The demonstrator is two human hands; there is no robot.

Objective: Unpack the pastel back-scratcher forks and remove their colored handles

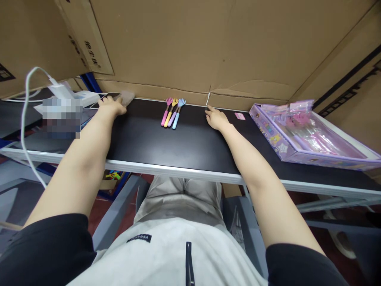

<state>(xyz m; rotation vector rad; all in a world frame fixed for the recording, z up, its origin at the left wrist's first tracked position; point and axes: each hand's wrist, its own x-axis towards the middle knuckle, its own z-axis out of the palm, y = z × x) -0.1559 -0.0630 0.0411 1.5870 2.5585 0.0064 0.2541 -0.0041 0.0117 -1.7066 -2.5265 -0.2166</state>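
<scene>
The tabletop (pixel 166 147) is smooth and matte black with a soft sheen, edged in front by a straight silvery metal rim (pixel 166 169). Behind it stands a brown cardboard wall (pixel 178 43), flat and dull, creased and ragged along its lower edge.

4 slim hand-shaped sticks (pixel 172 118) lie close together, side by side and slightly slanted, on the tabletop between the 2 hands. Their smooth, rounded handles are pink, yellow, lilac and pale blue; at the far end they spread into little splayed fingers, with pink, yellow and blue ones showing.

The left hand (pixel 111 106) reaches to the back edge, next to crinkled clear plastic (pixel 128 97); whether it grips this, I cannot tell. The right hand (pixel 217 118) rests on the black surface, fingers loose and holding nothing, near a small pink card (pixel 239 116).

Farther right, a shallow lilac printed box (pixel 290 153) holds shiny, wrinkled plastic packets (pixel 312 135). On the left, a glossy white cable (pixel 24 119) curves down.
</scene>
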